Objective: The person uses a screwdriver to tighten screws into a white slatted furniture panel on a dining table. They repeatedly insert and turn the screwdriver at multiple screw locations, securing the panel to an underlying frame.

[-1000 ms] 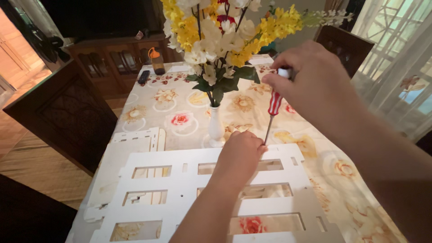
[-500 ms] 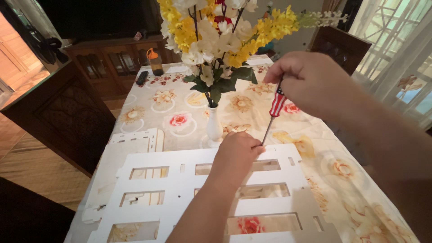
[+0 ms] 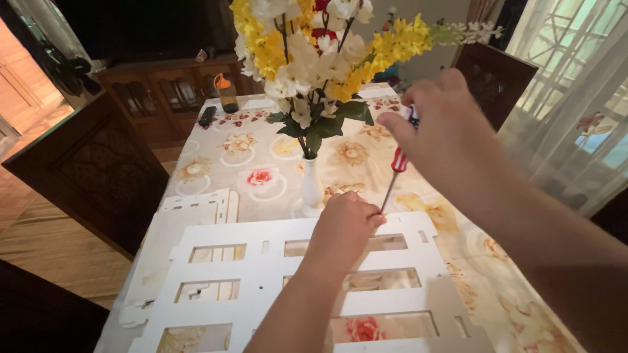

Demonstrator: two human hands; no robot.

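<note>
Flowered table (image 3: 216, 140): one screwdriver (image 3: 394, 171) in right-hand fingers (image 3: 399, 124), left fingers (image 3: 363, 216) curled on one white panel (image 3: 261, 268).

There is one view only, from a camera on the person's head, looking down and forward along the length of the surface (image 3: 216, 163). It sits close above the near end, where the white panel (image 3: 261, 287) fills the lower frame from 5 to 8 o'clock. Both forearms enter from the bottom edge, the right from 4 o'clock. The vase (image 3: 312, 185) stands near centre; the far end and a cabinet (image 3: 163, 91) lie toward 11 o'clock.
</note>
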